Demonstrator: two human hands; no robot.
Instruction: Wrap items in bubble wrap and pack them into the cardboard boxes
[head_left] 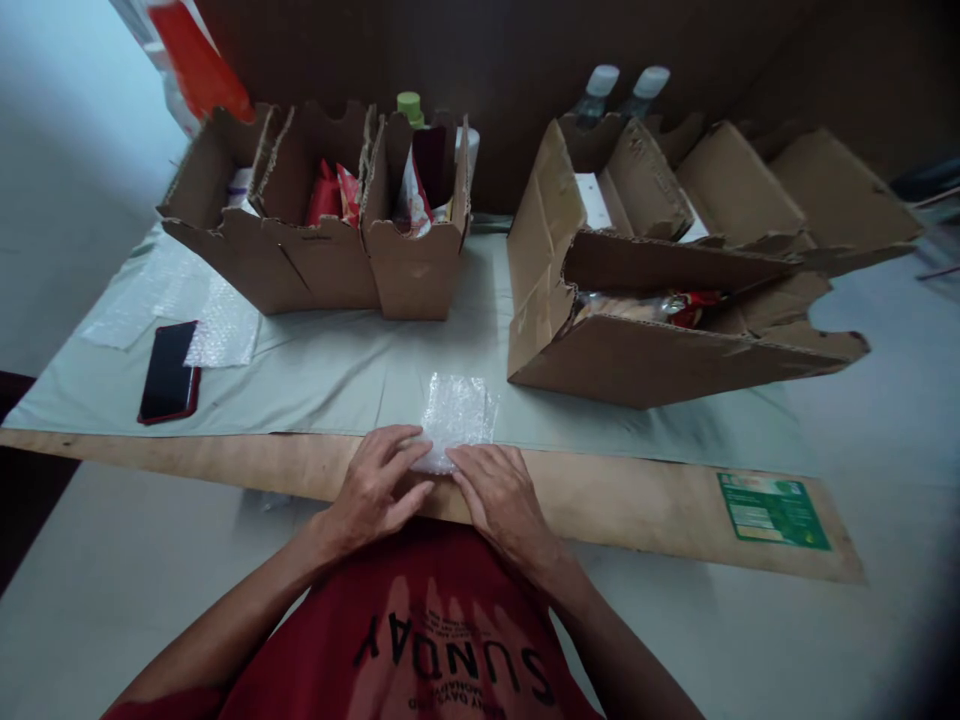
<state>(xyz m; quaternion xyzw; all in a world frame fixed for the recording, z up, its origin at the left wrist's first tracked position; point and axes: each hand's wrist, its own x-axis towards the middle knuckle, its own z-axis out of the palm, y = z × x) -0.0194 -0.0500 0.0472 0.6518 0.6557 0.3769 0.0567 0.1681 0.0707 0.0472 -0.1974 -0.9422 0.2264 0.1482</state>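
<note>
Your left hand (379, 490) and right hand (499, 495) lie side by side, fingers flat rather than closed, their tips pressing the near edge of a small sheet of bubble wrap (459, 408). The sheet runs away from your fingertips onto the green cloth (337, 370). It looks featherlight, limp and a little slick, prone to sliding or curling, so the near corners under your fingertips seem the best hold. A divided cardboard box (315, 250) stands well beyond your left hand, and a phone (169, 370) lies far out to its left.

On the cloth-covered table (637, 510) lie a phone (168, 372), bubble-wrap sheets (457, 408), small cardboard boxes (322, 262) and one large box (645, 362).
</note>
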